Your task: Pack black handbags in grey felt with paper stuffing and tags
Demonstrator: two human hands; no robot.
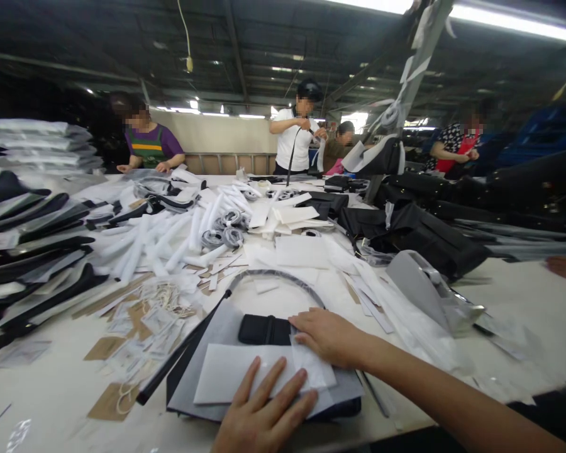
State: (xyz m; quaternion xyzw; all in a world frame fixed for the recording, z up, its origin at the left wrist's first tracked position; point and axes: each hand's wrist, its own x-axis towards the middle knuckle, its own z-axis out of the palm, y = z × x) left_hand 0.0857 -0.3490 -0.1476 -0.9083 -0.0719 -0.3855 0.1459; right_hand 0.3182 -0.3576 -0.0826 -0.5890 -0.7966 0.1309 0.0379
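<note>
A black handbag lies flat in front of me, its handle wrapped in clear film and arched away from me. Grey tissue paper covers most of its front. On that rests a white foam sheet, below a black buckle strap. My left hand is spread flat on the foam sheet's lower edge, fingers apart. Stretched across the right end of the strap, my right hand touches it and a thin translucent sheet. A long black strap runs down the bag's left side.
Paper tags with strings lie to the left, near stacked black pieces. White foam rolls and coiled straps are piled beyond. Black bags and a grey tape dispenser stand right. Several people work across the table.
</note>
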